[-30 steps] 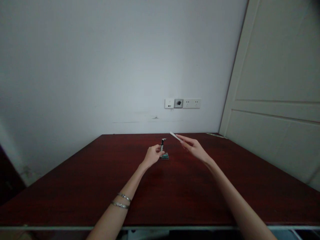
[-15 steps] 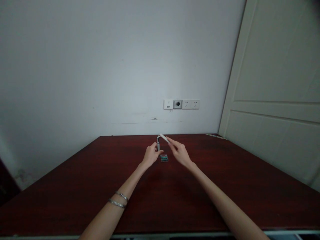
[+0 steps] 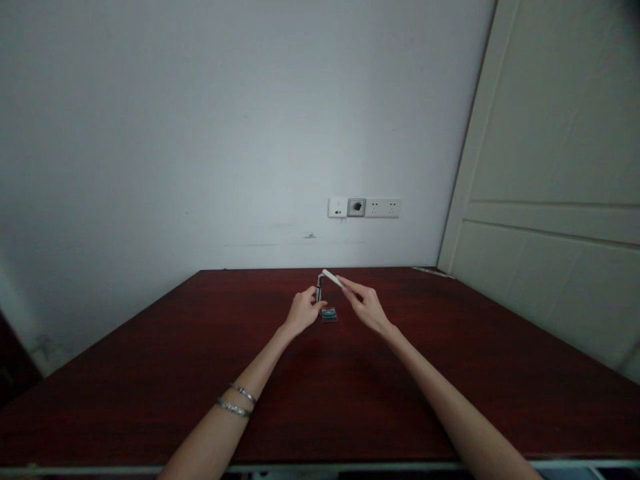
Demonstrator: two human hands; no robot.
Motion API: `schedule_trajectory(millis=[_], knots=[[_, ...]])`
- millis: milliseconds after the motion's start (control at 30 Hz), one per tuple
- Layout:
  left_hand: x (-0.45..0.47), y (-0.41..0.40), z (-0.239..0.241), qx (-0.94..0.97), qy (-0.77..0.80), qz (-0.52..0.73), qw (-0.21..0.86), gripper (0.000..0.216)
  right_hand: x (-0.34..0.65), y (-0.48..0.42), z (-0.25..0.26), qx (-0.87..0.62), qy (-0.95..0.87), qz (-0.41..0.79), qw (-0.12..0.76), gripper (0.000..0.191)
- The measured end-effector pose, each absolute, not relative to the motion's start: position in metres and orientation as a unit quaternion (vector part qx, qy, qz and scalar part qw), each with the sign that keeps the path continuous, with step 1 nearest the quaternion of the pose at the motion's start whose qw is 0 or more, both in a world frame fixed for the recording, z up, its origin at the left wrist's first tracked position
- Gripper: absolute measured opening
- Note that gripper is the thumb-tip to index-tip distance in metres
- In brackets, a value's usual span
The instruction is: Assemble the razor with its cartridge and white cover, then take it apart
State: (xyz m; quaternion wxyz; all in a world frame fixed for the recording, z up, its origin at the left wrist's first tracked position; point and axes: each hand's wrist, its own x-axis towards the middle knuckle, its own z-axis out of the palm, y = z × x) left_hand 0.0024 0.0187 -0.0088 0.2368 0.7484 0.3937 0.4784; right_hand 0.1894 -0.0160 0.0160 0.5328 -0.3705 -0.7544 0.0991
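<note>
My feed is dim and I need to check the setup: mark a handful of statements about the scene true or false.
1. The right hand holds a white stick. True.
2. The left hand holds nothing. False: it grips a slim black-and-white object, roughly upright.
3. A small clear box with something green in it sits on the table. True.
4. The bracelets are on the right arm. False: they are on the left forearm.
5. Wall sockets show beyond the table. True.

A silvery bangle [image 3: 245, 393] and textured bracelet [image 3: 233, 407] circle the left forearm [image 3: 265, 364].
</note>
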Motion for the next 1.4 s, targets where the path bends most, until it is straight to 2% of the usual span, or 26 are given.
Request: schedule_trajectory(millis=[133, 233, 433, 633, 800, 967, 1133, 1300, 1400], knots=[[0.005, 0.015, -0.006, 0.754, 0.364, 0.481, 0.26, 0.01, 0.189, -0.016, 0.014, -0.373, -0.736, 0.109, 0.554, 0.038], [0.005, 0.013, -0.003, 0.736, 0.349, 0.477, 0.33, 0.01, 0.194, -0.015, 0.015, -0.4, -0.685, 0.133, 0.594, 0.043], [0.007, 0.017, -0.005, 0.688, 0.311, 0.447, 0.479, 0.04, 0.185, -0.022, 0.015, -0.356, -0.664, 0.313, 0.578, 0.053], [0.012, 0.017, -0.012, 0.653, 0.277, 0.432, 0.557, 0.051, 0.167, -0.03, 0.01, -0.37, -0.641, 0.294, 0.605, 0.052], [0.013, 0.014, -0.011, 0.68, 0.249, 0.419, 0.548, 0.045, 0.159, -0.035, 0.009, -0.355, -0.682, 0.287, 0.571, 0.049], [0.011, 0.013, -0.008, 0.688, 0.271, 0.418, 0.528, 0.05, 0.16, -0.036, 0.01, -0.389, -0.657, 0.245, 0.597, 0.051], [0.01, 0.013, -0.008, 0.709, 0.251, 0.426, 0.503, 0.037, 0.16, -0.036, 0.009, -0.364, -0.688, 0.282, 0.561, 0.05], [0.009, 0.011, -0.007, 0.712, 0.269, 0.432, 0.483, 0.032, 0.163, -0.034, 0.011, -0.405, -0.646, 0.224, 0.606, 0.049], [0.007, 0.012, -0.008, 0.722, 0.28, 0.441, 0.454, 0.027, 0.164, -0.033, 0.01, -0.414, -0.654, 0.209, 0.598, 0.045]])
